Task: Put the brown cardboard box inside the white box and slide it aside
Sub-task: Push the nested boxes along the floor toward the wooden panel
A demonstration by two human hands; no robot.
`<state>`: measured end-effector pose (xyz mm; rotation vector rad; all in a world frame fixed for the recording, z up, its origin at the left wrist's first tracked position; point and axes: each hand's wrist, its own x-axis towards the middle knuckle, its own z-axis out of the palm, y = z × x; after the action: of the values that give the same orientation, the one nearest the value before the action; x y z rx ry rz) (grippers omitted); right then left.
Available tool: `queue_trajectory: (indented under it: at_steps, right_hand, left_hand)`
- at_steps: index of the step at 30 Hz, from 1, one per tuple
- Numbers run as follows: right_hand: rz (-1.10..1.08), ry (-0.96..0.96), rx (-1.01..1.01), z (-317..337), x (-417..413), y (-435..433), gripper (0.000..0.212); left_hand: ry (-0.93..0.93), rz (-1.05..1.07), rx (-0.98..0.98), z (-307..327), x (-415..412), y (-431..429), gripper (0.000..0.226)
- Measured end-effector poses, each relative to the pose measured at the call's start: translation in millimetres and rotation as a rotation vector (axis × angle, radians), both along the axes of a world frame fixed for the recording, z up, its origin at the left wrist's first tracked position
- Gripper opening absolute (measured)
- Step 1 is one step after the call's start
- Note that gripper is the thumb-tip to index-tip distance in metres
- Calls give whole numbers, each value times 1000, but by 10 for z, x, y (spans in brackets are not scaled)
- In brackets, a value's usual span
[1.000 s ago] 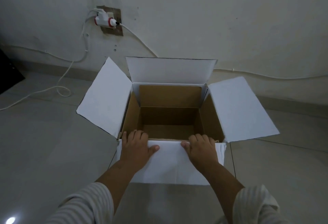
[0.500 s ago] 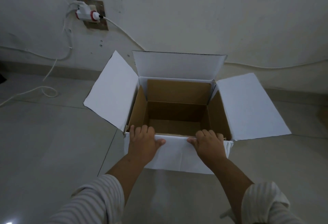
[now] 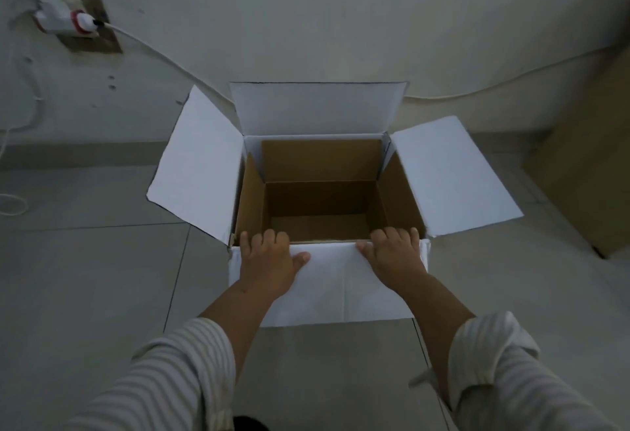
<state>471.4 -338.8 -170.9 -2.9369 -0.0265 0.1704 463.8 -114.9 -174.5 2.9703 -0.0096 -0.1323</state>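
white box (image 3: 327, 287) shifted rightward on floor | brown cardboard box (image 3: 320, 192) nested inside | left hand (image 3: 269, 261), right hand (image 3: 392, 256) hooked over near rim | sliding underway

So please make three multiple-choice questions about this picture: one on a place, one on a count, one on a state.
1. Where do both hands rest?
A. on the near rim of the white box
B. on the far flap
C. on the floor

2. How many flaps of the white box are folded open?
A. two
B. three
C. four

3. What is the state of the brown cardboard box?
A. closed on the floor
B. open, sitting inside the white box
C. held in the air

Answers:
1 A: the left hand and right hand curl over the near rim.
2 C: the white box shows four spread flaps.
3 B: the brown cardboard box lines the white one.
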Motion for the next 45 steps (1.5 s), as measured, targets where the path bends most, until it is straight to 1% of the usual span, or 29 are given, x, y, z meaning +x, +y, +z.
queue_trajectory:
  at_steps: [2, 5, 11, 16, 18, 20, 24, 29, 37, 45]
  right_hand:
    - [-13, 24, 20, 9, -29, -2, 45]
    - [-6, -20, 47, -12, -49, -38, 43]
    - [56, -196, 79, -181, -66, -249, 39]
    - [127, -283, 82, -182, 30, -575, 54]
    - [156, -274, 64, -180, 113, -787, 53]
    - [178, -239, 47, -173, 157, -1024, 47]
    - [213, -225, 40, -132, 182, -1521, 36]
    - [259, -207, -24, -86, 211, -2130, 37]
    - [242, -191, -48, -76, 290, -2951, 34]
    - [141, -204, 6, -112, 473, -3836, 35]
  left_hand:
    - [16, -16, 3, -3, -54, 11, 56]
    - [-7, -16, 12, -1, -68, -11, 54]
    - [-67, 33, 78, -58, -75, -154, 50]
    - [-102, 83, 89, -9, -63, -483, 55]
    - [-102, 111, 70, -11, -34, -690, 57]
    - [-104, 130, 58, -37, -32, -916, 58]
    - [-118, 140, 47, -50, -40, -1412, 58]
    - [-124, 133, 41, -42, -75, -2010, 59]
    - [-118, 127, 31, -47, 82, -2841, 57]
    - [-125, 77, 27, -65, 395, -3723, 57]
